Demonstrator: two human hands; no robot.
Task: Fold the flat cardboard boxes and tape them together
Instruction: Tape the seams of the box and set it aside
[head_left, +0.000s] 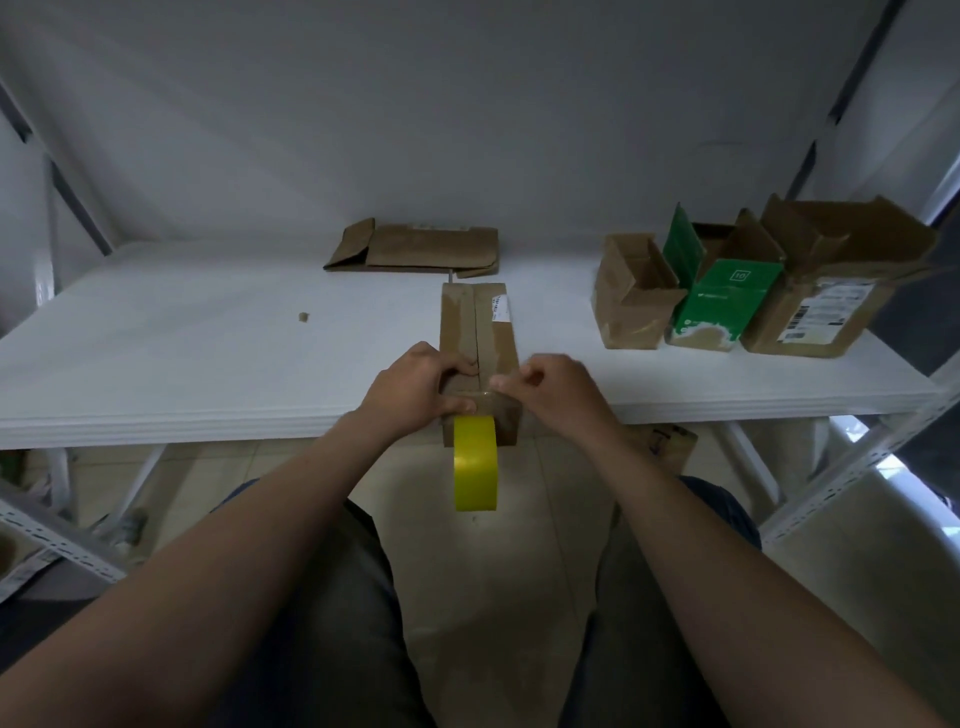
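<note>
A narrow brown cardboard box (478, 322) lies on the white table (208, 353), its near end over the front edge, flaps closed along a centre seam. My left hand (415, 387) grips the box's near end, thumb on the side. My right hand (550, 389) pinches clear tape at the seam there. A yellow tape roll (475, 462) hangs from the near end below my hands. A flat folded cardboard box (415, 249) lies at the back of the table.
Three open boxes stand at the right: a brown one (631, 296), a green one (719, 296) and a larger brown one (831, 280). A small scrap (304, 317) lies on the left. Metal shelf posts (852, 467) flank the table.
</note>
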